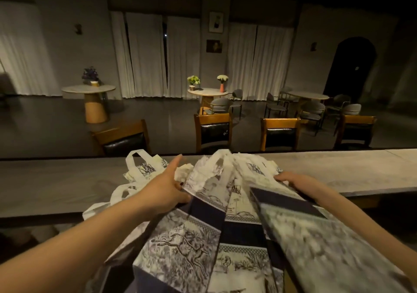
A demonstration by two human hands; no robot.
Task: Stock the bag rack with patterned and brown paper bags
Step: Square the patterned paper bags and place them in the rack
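Note:
Several patterned paper bags [203, 236], white with dark blue bands and ink drawings, fan out from the grey counter [56, 184] toward me. My left hand [167, 186] grips the left edge of the bunch, thumb on top and index finger pointing forward. At the right side of the bunch my right hand [291, 179] holds the upper edge, its fingers partly hidden behind the paper. More patterned bags with white handles [142, 168] lie on the counter behind my left hand. No brown bags and no rack are in view.
The long counter runs across the whole view. Beyond it stand wooden chairs with dark seats [213, 132], round café tables with flower vases [207, 91], grey armchairs [313, 109] and curtained windows in a dim room.

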